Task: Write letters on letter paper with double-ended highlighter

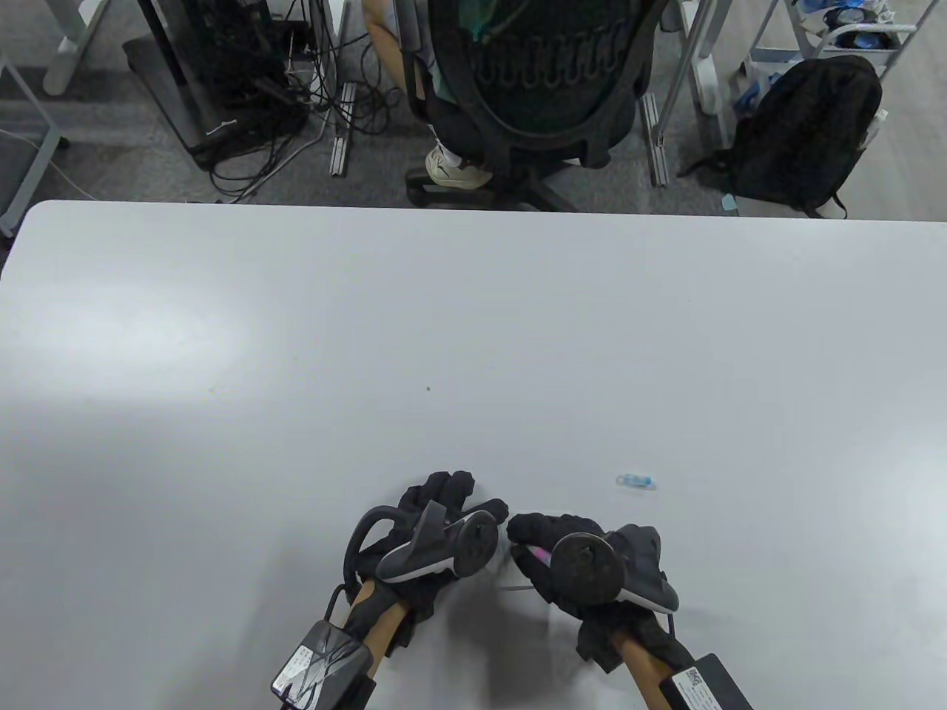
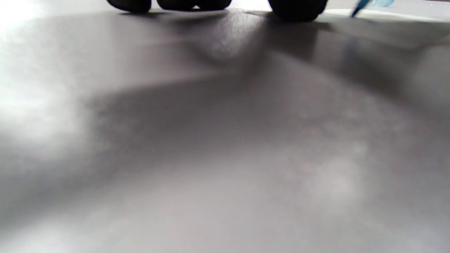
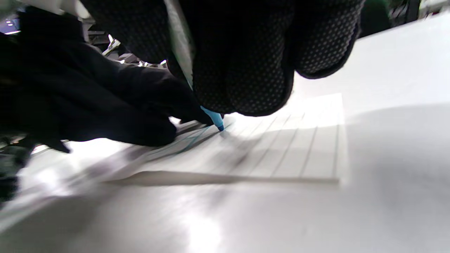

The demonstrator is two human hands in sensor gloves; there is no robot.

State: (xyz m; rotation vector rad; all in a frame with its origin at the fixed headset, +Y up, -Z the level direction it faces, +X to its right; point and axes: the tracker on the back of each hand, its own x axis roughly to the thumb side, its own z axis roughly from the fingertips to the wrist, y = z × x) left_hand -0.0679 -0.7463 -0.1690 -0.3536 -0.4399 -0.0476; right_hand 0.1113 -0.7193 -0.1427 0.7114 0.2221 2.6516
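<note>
My right hand [image 1: 544, 540] grips the double-ended highlighter, whose pink end [image 1: 541, 553] shows between the fingers. In the right wrist view its blue tip [image 3: 216, 121] touches the lined letter paper [image 3: 288, 151], where a thin blue stroke runs. My left hand [image 1: 451, 503] rests flat on the paper's left part just beside the tip; its fingertips [image 2: 295, 7] lie on the surface in the left wrist view, with the blue tip [image 2: 359, 7] at the top right. In the table view the hands hide most of the sheet.
A small clear-blue cap [image 1: 637, 481] lies on the white table [image 1: 473, 333] to the right of my hands. Beyond the far edge stand an office chair [image 1: 547, 81] with a seated person, a black backpack [image 1: 806, 133] and cables on the floor.
</note>
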